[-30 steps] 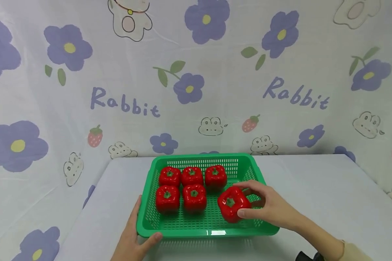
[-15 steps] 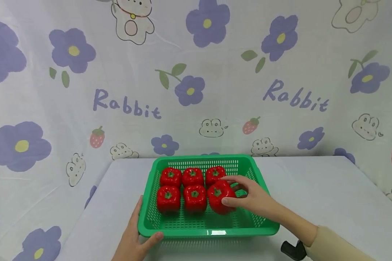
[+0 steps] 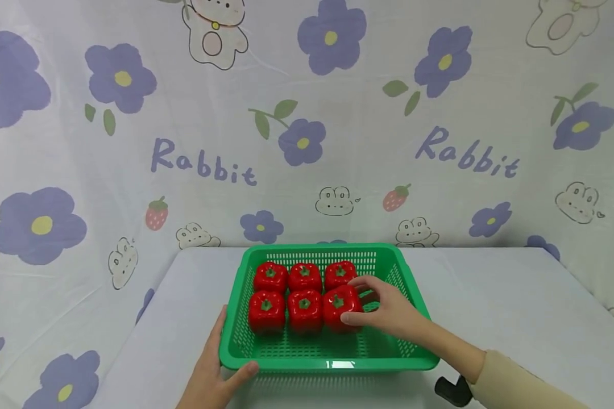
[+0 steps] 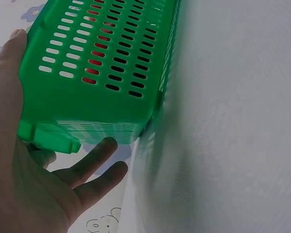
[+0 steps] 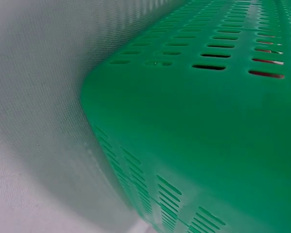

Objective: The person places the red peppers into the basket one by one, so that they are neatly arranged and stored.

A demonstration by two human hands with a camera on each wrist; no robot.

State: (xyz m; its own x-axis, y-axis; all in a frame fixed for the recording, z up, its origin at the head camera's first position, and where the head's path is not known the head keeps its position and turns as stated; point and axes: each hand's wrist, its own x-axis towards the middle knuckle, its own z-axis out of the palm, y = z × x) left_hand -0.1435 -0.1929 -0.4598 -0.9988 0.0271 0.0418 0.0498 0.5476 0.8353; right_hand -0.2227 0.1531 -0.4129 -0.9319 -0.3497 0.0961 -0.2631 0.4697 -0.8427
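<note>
A green perforated plastic basket (image 3: 266,363) holds several glossy red bell peppers in two rows of three. My right hand (image 3: 389,309) holds the front right bell pepper (image 3: 341,307) between thumb and fingers, inside the basket beside the middle front pepper (image 3: 305,312). At the basket's near left corner is my left hand (image 3: 212,369), its thumb on the front rim and its fingers along the left side. In the left wrist view, the left hand (image 4: 43,184) spans the corner, two fingers stretched out below the wall. The right wrist view shows only the basket's outside (image 5: 194,116), not the hand.
The basket stands on a white-covered table (image 3: 491,307). Behind hangs a pale cloth (image 3: 358,125) printed with flowers, rabbits and strawberries. A black curved piece (image 3: 452,392) is by the right sleeve (image 3: 517,380).
My right hand has carried the red bell pepper leftward and down, from the basket's right part into the front row against its neighbour. The left hand stays at the corner.
</note>
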